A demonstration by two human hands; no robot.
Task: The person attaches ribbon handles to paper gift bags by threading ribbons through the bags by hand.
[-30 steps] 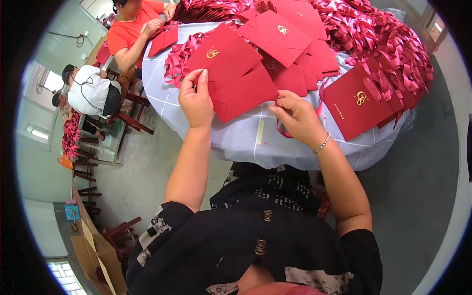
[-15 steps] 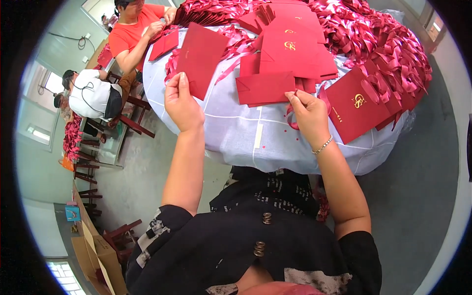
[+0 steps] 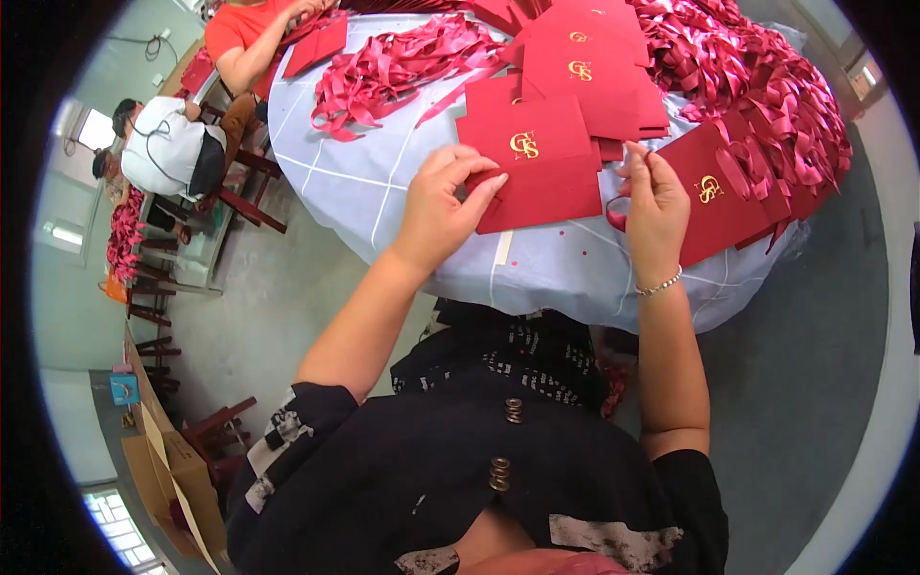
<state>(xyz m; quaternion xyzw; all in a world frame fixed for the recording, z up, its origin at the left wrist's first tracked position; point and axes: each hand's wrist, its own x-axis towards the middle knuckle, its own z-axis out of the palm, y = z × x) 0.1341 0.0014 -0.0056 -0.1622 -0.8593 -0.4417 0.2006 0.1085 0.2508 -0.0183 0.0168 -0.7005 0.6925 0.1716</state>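
Note:
A flat red paper bag (image 3: pixel 551 182) with a gold emblem lies before me on top of other red bags. My left hand (image 3: pixel 443 203) grips its left edge, thumb on the front face and the other fingers curled beside it. Just right of the bag, my right hand (image 3: pixel 655 203) is closed in a pinch on a dark red ribbon (image 3: pixel 616 215), whose loop hangs below the fingers. Another gold-marked red bag (image 3: pixel 692 216) lies beyond that hand, with pink-red ribbons over the bags beside it.
More red bags (image 3: pixel 599 96) are stacked behind. Heaps of ribbon lie at the right (image 3: pixel 776 105) and left (image 3: pixel 402 72) of the cloth-covered round table (image 3: pixel 335 182). A person in orange-red (image 3: pixel 240 48) works at the far left. Stools and an open cardboard box (image 3: pixel 177 479) stand left.
My left hand has brought the raised bag from the left down to the middle, its emblem now showing. My right hand has shifted slightly right, still pinching ribbon.

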